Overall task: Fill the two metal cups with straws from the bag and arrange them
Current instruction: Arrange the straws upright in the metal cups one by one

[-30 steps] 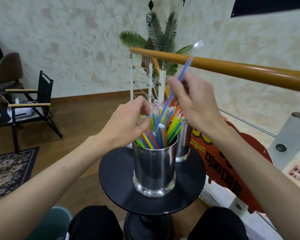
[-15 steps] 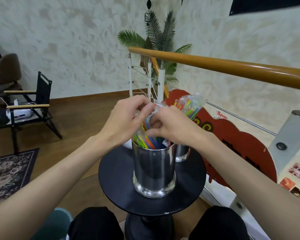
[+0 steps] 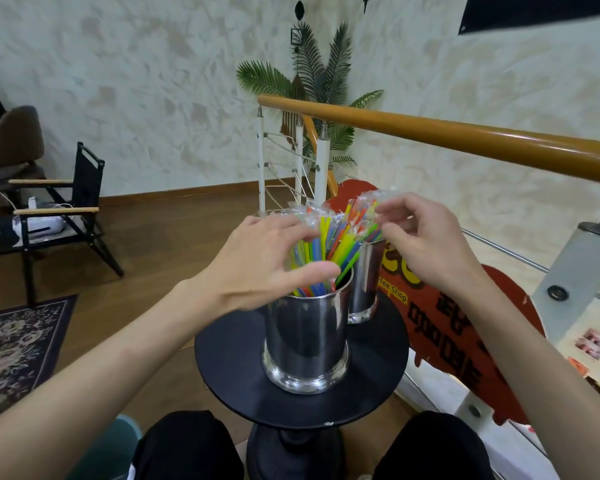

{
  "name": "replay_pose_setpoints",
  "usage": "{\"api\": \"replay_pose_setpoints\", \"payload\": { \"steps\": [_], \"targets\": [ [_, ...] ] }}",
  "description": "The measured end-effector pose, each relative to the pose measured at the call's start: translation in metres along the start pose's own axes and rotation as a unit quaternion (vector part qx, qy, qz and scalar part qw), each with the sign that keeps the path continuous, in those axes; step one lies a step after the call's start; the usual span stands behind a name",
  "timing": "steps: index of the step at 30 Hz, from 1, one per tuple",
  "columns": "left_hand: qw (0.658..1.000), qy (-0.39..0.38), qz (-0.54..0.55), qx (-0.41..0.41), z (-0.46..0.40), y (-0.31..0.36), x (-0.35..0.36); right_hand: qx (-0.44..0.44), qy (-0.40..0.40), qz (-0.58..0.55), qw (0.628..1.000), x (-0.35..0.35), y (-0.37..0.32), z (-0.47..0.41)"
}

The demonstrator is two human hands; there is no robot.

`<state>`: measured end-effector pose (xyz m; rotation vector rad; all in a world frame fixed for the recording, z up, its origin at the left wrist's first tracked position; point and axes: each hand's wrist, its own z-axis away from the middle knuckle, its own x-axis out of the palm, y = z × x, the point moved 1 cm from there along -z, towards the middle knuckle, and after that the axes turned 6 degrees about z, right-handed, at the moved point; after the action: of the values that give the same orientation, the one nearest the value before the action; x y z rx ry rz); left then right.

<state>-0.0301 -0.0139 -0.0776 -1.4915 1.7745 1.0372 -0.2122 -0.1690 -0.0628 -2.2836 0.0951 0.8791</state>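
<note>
Two shiny metal cups stand on a small round black table (image 3: 236, 368). The near cup (image 3: 305, 341) holds a fan of coloured straws (image 3: 329, 244) in clear wrappers. My left hand (image 3: 257, 265) curls round this bundle from the left, thumb in front and fingers behind. The far cup (image 3: 366, 275) stands just behind and to the right, partly hidden by the near one, with more wrapped straws (image 3: 362, 213) sticking up. My right hand (image 3: 423, 240) is at the tops of those straws, fingertips pinching the wrapper ends. No bag is in view.
A wooden handrail (image 3: 465, 140) crosses close behind the table on the right. A red signboard (image 3: 458, 334) leans under it. A black folding chair (image 3: 66, 209) stands at the left, a patterned rug (image 3: 11, 348) on the floor. My knees are below the table.
My right hand lowered a blue straw into the near cup, then moved right to the far cup's straws. My left hand stayed at the near bundle.
</note>
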Motion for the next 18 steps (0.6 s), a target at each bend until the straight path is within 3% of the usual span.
{"api": "replay_pose_setpoints", "payload": {
  "steps": [3, 8, 18],
  "targets": [
    [0.997, 0.036, -0.065, 0.035, 0.002, 0.011, 0.0, 0.056, -0.048, -0.002, 0.997, 0.004, 0.013, 0.006],
    [0.992, 0.015, -0.126, 0.026, -0.005, 0.015, 0.009, 0.112, -0.156, -0.062, 0.979, 0.016, 0.016, 0.01],
    [0.997, 0.001, -0.071, 0.012, -0.013, 0.008, 0.01, 0.049, -0.093, 0.009, 0.994, 0.041, 0.02, 0.002]
  ]
}}
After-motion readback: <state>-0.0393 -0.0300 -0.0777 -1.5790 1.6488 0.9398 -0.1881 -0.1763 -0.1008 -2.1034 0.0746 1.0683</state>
